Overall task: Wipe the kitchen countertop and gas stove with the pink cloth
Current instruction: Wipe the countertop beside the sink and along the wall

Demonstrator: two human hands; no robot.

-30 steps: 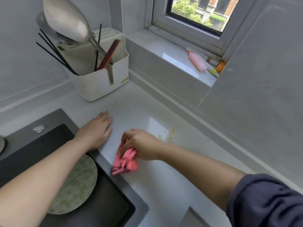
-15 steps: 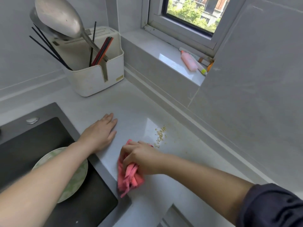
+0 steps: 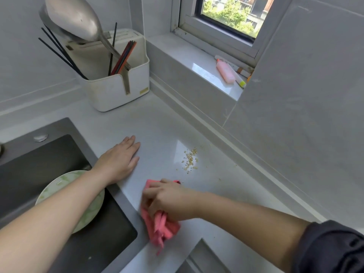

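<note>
From the head view, the right hand [image 3: 169,200] is curled round the bunched pink cloth [image 3: 161,227], gripping it and pressing it onto the pale grey tabletop [image 3: 157,131] just beside the dark sink [image 3: 49,154]. Folds of the cloth stick out below the palm and a corner shows above the fingers. The left hand [image 3: 120,160] lies flat on the tabletop at the sink's edge, fingers straight and together, holding nothing. A small scatter of crumbs [image 3: 190,159] sits near the cloth on its far side, not touching it. A green-patterned plate [image 3: 92,211] lies in the sink, partly under the left forearm. At the back stands a white holder [image 3: 116,91] with a ladle [image 3: 74,18] and chopsticks [image 3: 59,50] — and on the window sill [image 3: 189,62] lies a pink tube [image 3: 225,71].
</note>
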